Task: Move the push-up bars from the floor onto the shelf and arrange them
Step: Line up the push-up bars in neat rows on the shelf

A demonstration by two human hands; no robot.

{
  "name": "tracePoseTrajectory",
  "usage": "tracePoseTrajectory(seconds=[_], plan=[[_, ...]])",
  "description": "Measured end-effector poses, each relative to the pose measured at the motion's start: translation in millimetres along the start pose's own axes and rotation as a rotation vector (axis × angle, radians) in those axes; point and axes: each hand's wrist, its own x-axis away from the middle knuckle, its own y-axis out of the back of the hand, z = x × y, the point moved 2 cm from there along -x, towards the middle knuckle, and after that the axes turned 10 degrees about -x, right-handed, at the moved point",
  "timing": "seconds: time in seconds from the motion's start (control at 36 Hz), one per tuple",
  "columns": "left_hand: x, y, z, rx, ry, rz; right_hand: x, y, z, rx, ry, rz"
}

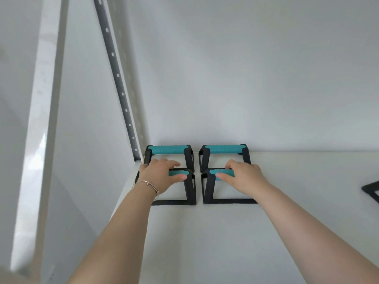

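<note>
Your left hand (162, 177) is wrapping the teal grip of the near-left push-up bar (185, 193); your right hand (244, 177) is clasping the near-right bar (211, 189). Two more bars (168, 150) are sitting just beyond your fingers on the shelf (225, 242).

Both bare arms reach forward, left hand (159, 177) and right hand (244, 177) each curled, thumbs inward.

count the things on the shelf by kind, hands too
push-up bars with teal grips, in full view: 4 (back left, back right, front left, front right)
black frame cut off at the right edge, kind unclear: 1
hands: 2 (left hand, right hand)
bracelet: 1
total: 8
</note>
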Motion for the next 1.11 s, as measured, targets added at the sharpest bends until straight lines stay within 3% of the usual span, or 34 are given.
tracePoseTrajectory(seconds=[0.36, 1.11], plan=[[12, -18, 1, -0.050, 0.009, -0.110, 6, -5, -1, 0.050, 0.095, -0.079], [8, -23, 4, -0.091, -0.019, -0.136, 6, -8, 0, 0.081, 0.111, -0.130]])
